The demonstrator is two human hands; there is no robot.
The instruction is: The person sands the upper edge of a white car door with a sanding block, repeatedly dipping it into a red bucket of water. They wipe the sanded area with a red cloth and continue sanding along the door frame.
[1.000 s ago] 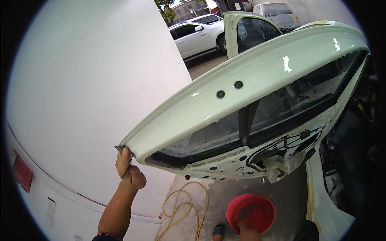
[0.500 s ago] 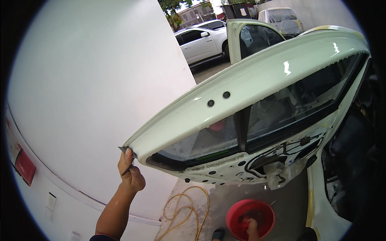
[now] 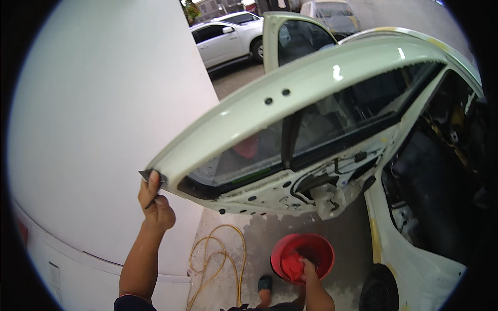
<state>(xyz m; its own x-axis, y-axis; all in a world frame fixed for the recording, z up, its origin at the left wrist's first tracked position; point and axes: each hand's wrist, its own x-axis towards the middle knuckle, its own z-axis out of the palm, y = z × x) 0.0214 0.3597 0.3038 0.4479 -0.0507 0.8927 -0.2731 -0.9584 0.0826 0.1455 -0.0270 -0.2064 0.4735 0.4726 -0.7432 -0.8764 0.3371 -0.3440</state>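
My left hand (image 3: 153, 199) is at the near left corner of a pale green-white car door (image 3: 228, 124). Its thumb and fingers are closed on a dark, thin sheet (image 3: 147, 175) that looks like sandpaper, pressed against the door's edge. Part of the sheet is hidden by the fingers. Below the door, my right hand (image 3: 309, 267) reaches into a red bucket (image 3: 330, 254) on the floor. It grips a wet-looking red cloth (image 3: 292, 267) at the bucket's opening.
A yellow hose (image 3: 244, 249) lies coiled on the wet floor beside my sandalled foot (image 3: 265, 283). The white wall (image 3: 104, 129) stands close on the left. At right is the open car body (image 3: 386, 228) with a wheel (image 3: 380, 290). A white car (image 3: 220, 44) is parked beyond.
The red cloth has come up in my right hand and shows more clearly at the bucket's opening. My left hand stays on the door corner. The whole view has shifted.
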